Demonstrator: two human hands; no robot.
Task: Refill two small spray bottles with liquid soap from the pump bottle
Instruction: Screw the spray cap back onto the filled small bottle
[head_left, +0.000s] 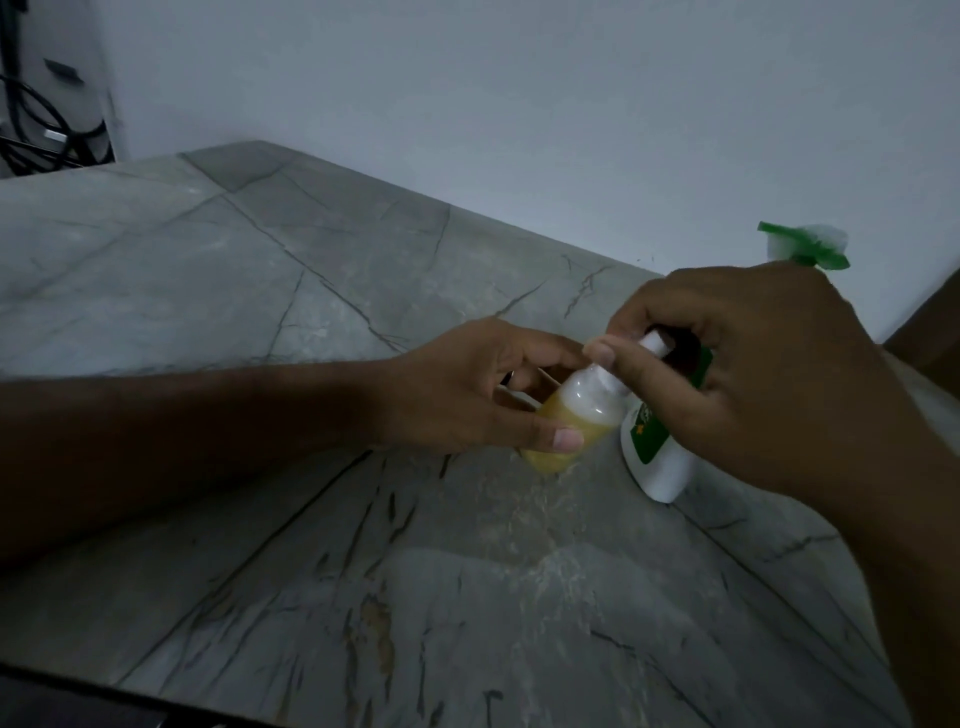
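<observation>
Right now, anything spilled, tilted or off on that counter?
No spill stands out. The small spray bottle is tilted, held in the left hand, right hand at its white top. The pump bottle stands upright beside it.

My left hand (467, 384) and right hand (769, 384) are bare, no gloves, forearms uncovered to the frame's edge. My short thumbnails are trimmed and unpainted.

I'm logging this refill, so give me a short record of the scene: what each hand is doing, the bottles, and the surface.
left hand: grips the small bottle's body
right hand: fingers on the small bottle's white top
small bottle: tilted, clear, part full of yellow liquid
pump bottle: white, green label, on the counter, behind the right hand
counter: grey veined stone
second small bottle: not seen
</observation>
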